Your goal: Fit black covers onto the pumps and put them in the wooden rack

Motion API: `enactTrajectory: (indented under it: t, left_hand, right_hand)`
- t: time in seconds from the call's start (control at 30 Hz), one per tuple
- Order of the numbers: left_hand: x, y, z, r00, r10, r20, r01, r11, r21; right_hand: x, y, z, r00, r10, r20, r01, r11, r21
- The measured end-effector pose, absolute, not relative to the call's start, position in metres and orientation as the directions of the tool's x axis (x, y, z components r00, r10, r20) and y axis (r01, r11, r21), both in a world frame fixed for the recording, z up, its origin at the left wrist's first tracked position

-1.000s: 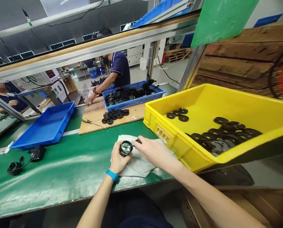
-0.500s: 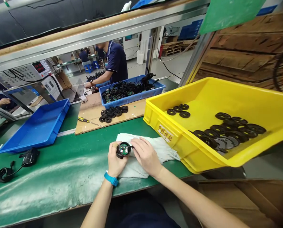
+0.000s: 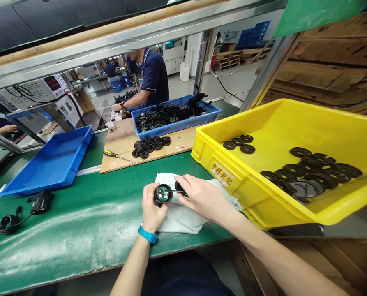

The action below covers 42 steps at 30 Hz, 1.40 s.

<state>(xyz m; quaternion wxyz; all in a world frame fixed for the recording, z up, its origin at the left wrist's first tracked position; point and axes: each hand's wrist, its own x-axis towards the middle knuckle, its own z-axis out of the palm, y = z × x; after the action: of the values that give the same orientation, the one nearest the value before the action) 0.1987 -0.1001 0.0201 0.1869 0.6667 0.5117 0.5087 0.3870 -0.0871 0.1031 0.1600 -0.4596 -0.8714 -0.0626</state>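
Note:
My left hand (image 3: 152, 209), with a blue band at the wrist, is closed around a black round housing (image 3: 156, 199). A green circuit board (image 3: 163, 192) shows inside its open top, facing up. To the right of it, my right hand (image 3: 200, 197) is closed on a black cable (image 3: 174, 191) that runs across to the board. A dark round part (image 3: 178, 186) shows at the fingers of this hand; its full shape is hidden. Under both hands lies a white cloth (image 3: 183, 220) on the green table mat (image 3: 87, 230).
A yellow bin (image 3: 272, 123) with black rings stands on the right. Behind are a blue tray (image 3: 183, 124) of cables, a pile of black rings (image 3: 152, 144) and a screwdriver (image 3: 118, 156). Another blue tray (image 3: 52, 164) and a corded black device (image 3: 40, 202) lie left. A co-worker (image 3: 154, 76) stands opposite.
My right hand has moved to the right, away from the housing. More of the cable now shows between them, and a dark round part has come into view at my right fingers.

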Motion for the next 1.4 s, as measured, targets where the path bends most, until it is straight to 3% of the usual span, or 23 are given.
enactTrajectory:
  t: [0.1,0.2,0.33,0.4,0.5,0.57,0.63,0.7,0.8,0.9,1.1,1.23,1.3,1.4]
  left_hand:
    - [0.196,-0.100,0.019,-0.046,0.859,0.511,0.500,-0.423,0.756]
    - [0.193,-0.099,0.016,-0.049,0.833,0.551,0.515,-0.451,0.729]
    - [0.190,-0.100,0.009,-0.010,0.792,0.610,0.546,-0.506,0.667]
    - [0.189,-0.101,0.008,-0.006,0.777,0.629,0.554,-0.521,0.649]
    - [0.189,-0.101,0.009,-0.038,0.770,0.637,0.558,-0.512,0.653]
    - [0.188,-0.102,0.010,-0.056,0.778,0.626,0.556,-0.496,0.667]
    - [0.188,-0.102,0.011,-0.064,0.783,0.619,0.554,-0.488,0.675]
    - [0.187,-0.102,0.012,-0.073,0.775,0.627,0.563,-0.487,0.668]
    - [0.186,-0.101,0.012,-0.077,0.754,0.652,0.593,-0.491,0.638]
    - [0.185,-0.101,0.009,-0.087,0.750,0.656,0.631,-0.468,0.619]
    - [0.181,-0.100,0.005,-0.062,0.720,0.692,0.689,-0.470,0.551]
    - [0.181,-0.100,0.010,0.048,0.722,0.690,0.665,-0.539,0.517]
    - [0.182,-0.100,0.013,0.082,0.740,0.668,0.619,-0.563,0.548]
    - [0.184,-0.102,0.018,0.089,0.779,0.620,0.526,-0.566,0.635]
  right_hand:
    - [0.385,-0.077,0.138,-0.589,0.808,-0.023,0.799,0.578,-0.165]
    - [0.383,-0.061,0.154,-0.684,0.671,-0.286,0.724,0.577,-0.378]
    - [0.384,-0.049,0.154,-0.779,0.501,-0.377,0.618,0.511,-0.598]
    - [0.384,-0.050,0.147,-0.802,0.440,-0.404,0.569,0.355,-0.742]
    - [0.383,-0.059,0.133,-0.800,0.382,-0.464,0.478,-0.064,-0.876]
    - [0.379,-0.066,0.125,-0.728,0.507,-0.462,0.433,-0.183,-0.883]
    - [0.374,-0.072,0.120,-0.583,0.723,-0.370,0.470,-0.071,-0.880]
    - [0.369,-0.078,0.116,-0.479,0.856,-0.193,0.552,0.123,-0.825]
    - [0.360,-0.084,0.111,-0.425,0.905,0.003,0.605,0.287,-0.742]
    - [0.355,-0.090,0.106,-0.353,0.933,0.061,0.574,0.268,-0.774]
    - [0.360,-0.086,0.116,-0.476,0.857,-0.199,0.540,0.106,-0.835]
    - [0.373,-0.072,0.130,-0.530,0.648,-0.548,0.482,-0.302,-0.823]
    - [0.379,-0.068,0.132,-0.595,0.548,-0.589,0.407,-0.426,-0.808]
    - [0.385,-0.066,0.127,-0.674,0.510,-0.535,0.315,-0.456,-0.832]
